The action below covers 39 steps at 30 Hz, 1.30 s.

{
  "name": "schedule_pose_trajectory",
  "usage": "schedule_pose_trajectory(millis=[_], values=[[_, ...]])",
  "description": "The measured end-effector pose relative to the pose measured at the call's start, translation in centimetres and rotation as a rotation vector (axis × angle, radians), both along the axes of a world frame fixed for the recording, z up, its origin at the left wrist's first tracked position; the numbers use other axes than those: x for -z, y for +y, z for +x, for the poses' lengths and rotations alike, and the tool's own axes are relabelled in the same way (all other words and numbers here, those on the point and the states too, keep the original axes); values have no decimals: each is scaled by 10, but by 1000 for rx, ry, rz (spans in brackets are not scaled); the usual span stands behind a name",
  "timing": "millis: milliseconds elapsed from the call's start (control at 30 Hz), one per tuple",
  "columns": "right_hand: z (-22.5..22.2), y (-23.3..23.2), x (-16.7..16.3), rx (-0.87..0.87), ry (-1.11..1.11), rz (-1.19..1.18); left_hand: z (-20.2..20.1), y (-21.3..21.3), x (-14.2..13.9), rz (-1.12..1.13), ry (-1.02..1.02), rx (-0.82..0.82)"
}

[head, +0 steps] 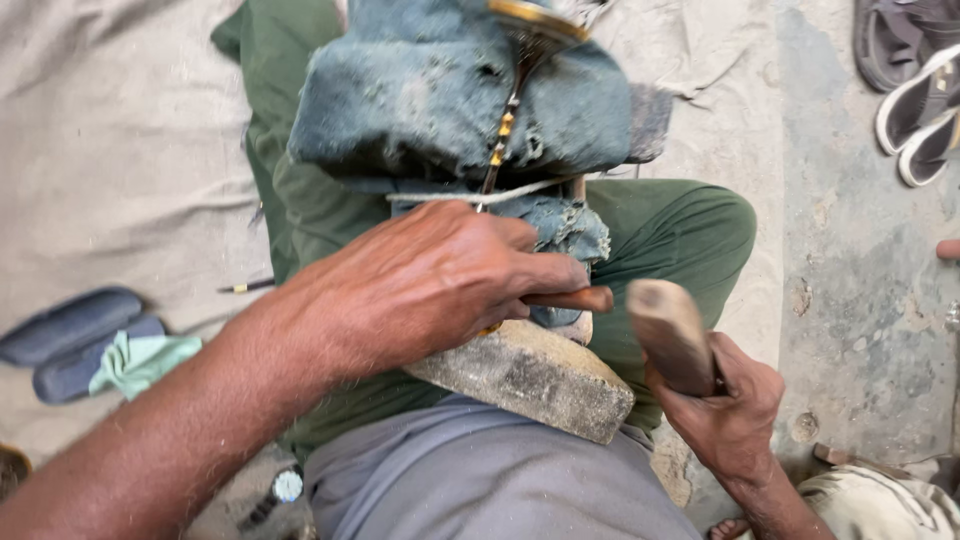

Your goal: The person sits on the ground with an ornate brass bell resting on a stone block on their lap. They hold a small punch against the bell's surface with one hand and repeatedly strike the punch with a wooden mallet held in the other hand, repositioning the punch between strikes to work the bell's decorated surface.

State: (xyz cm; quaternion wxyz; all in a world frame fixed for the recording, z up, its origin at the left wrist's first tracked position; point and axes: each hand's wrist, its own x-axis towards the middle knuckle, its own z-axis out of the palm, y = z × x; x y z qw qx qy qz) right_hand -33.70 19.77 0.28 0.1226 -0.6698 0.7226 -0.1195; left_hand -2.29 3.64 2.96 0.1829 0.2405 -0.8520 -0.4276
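My left hand is closed around a wooden-handled tool whose end pokes out past my fingers. It rests over a flat stone block lying on my lap. My right hand grips a thick wooden handle, held just right of the block. Above the hands, a worn blue-grey cloth covers my knee, with a beaded strap and a white cord running across it. What the tool's tip touches is hidden by my left hand.
I sit cross-legged in green trousers on a beige ground sheet. Dark blue slippers with a pale green rag lie at left, beside a thin pencil-like stick. Sandals sit on the concrete at top right.
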Motion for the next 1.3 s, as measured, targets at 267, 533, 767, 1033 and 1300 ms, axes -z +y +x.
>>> schedule_pose_trajectory(millis=[267, 533, 767, 1033, 1300], values=[[-7, -6, -20, 100, -286, -36, 3, 5, 3, 6, 0, -69], [-5, -24, -32, 97, -82, 94, 3, 4, 4, -17, 61, -60], [-15, -24, -30, 13, -114, 71, 3, 5, 3, -16, 47, -82], [-18, -28, -23, 25, -75, 99, 4, 3, 0, 1, 73, -67], [-14, -30, -29, 196, -292, 107, 5, 6, 6, -5, 63, -104]])
